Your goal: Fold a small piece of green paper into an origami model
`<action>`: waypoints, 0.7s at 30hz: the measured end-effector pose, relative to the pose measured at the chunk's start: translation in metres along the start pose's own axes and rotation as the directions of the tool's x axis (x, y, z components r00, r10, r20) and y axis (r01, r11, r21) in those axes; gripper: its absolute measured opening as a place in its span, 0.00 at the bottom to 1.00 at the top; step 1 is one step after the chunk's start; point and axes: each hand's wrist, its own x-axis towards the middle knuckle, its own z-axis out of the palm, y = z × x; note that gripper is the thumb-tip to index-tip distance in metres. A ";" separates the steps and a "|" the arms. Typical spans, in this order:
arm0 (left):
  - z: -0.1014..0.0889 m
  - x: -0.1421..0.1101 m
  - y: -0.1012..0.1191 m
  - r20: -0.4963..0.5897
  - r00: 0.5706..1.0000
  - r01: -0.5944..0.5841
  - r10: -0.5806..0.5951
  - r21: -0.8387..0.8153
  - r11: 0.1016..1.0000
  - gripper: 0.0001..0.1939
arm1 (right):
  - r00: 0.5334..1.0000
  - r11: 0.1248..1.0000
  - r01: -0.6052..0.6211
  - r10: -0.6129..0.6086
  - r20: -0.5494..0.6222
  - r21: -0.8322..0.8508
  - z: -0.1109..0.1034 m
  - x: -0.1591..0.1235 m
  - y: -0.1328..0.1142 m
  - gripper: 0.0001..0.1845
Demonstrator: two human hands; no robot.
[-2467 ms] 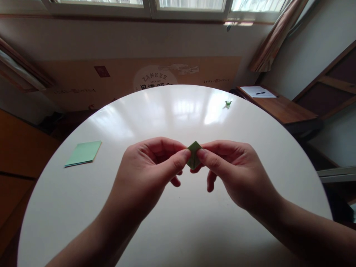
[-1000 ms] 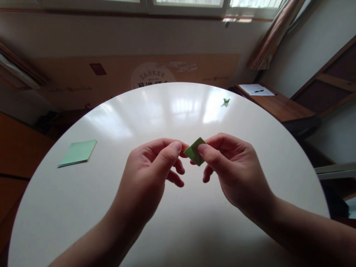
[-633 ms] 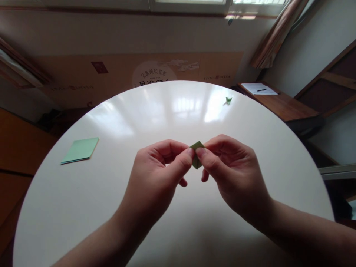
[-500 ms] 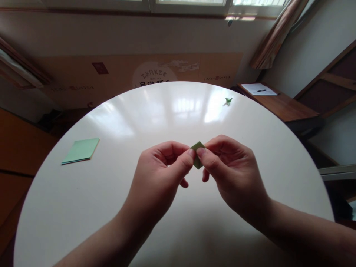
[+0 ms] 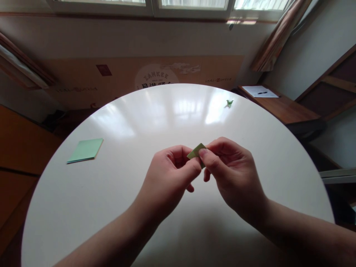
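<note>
Above the white table, a small piece of folded green paper [image 5: 196, 151] is pinched between both hands. My left hand [image 5: 172, 172] is closed on its lower left side, thumb in front and fingers curled behind. On its right side my right hand [image 5: 230, 167] grips it too, with the thumb pressed flat on the front. The thumbs nearly meet and cover much of the lower part of the paper. Its back is hidden by my fingers.
A round white table [image 5: 116, 196] spans the view. On its left lies a stack of square, light green paper [image 5: 86, 150]. A small green folded figure [image 5: 229, 103] stands near the far right edge. Beyond is a wooden side table [image 5: 294, 109] with a sheet [image 5: 254, 91] and pen.
My left hand has shifted right, its thumb sliding lower on the paper. The folded paper has tilted, so more of its upper left shows. My right hand stays nearly in place.
</note>
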 end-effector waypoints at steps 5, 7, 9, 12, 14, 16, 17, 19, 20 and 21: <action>0.000 0.000 0.002 0.075 0.997 -0.008 0.002 0.078 0.997 0.12 | 1.000 1.000 -0.022 0.022 -0.021 0.008 0.000 0.001 0.001 0.08; 0.001 -0.001 0.003 0.084 0.996 -0.007 -0.003 0.117 0.993 0.11 | 0.999 0.999 -0.037 0.037 -0.016 0.033 0.000 0.003 0.002 0.08; 0.003 -0.002 0.003 0.090 0.996 0.008 -0.024 0.176 0.984 0.09 | 0.998 0.996 -0.049 0.051 -0.029 0.072 -0.002 0.005 0.003 0.09; 0.005 -0.004 0.004 0.098 0.994 0.029 -0.056 0.261 0.965 0.08 | 0.994 0.989 -0.071 0.082 -0.076 0.133 -0.006 0.010 0.002 0.09; 0.005 -0.003 0.004 0.093 0.993 0.042 -0.069 0.269 0.962 0.07 | 0.991 0.982 -0.093 0.108 -0.083 0.165 -0.008 0.013 0.000 0.09; 0.002 -0.001 0.004 0.078 0.995 0.046 -0.066 0.234 0.971 0.06 | 0.989 0.976 -0.113 0.128 -0.073 0.187 -0.009 0.015 -0.001 0.09; 0.000 0.000 0.004 0.069 0.996 0.037 -0.053 0.209 0.977 0.05 | 0.988 0.974 -0.120 0.135 -0.070 0.190 -0.009 0.015 -0.002 0.09; -0.003 0.001 0.005 0.049 0.999 -0.007 -0.001 0.160 0.987 0.05 | 0.987 0.974 -0.131 0.145 -0.064 0.186 -0.009 0.015 -0.002 0.10; -0.005 0.001 0.006 0.039 0.999 -0.034 0.029 0.140 0.990 0.05 | 0.987 0.974 -0.139 0.151 -0.058 0.180 -0.008 0.014 -0.001 0.10; -0.006 0.001 0.007 0.033 0.998 -0.060 0.057 0.123 0.991 0.06 | 0.986 0.974 -0.147 0.157 -0.048 0.170 -0.008 0.014 -0.001 0.10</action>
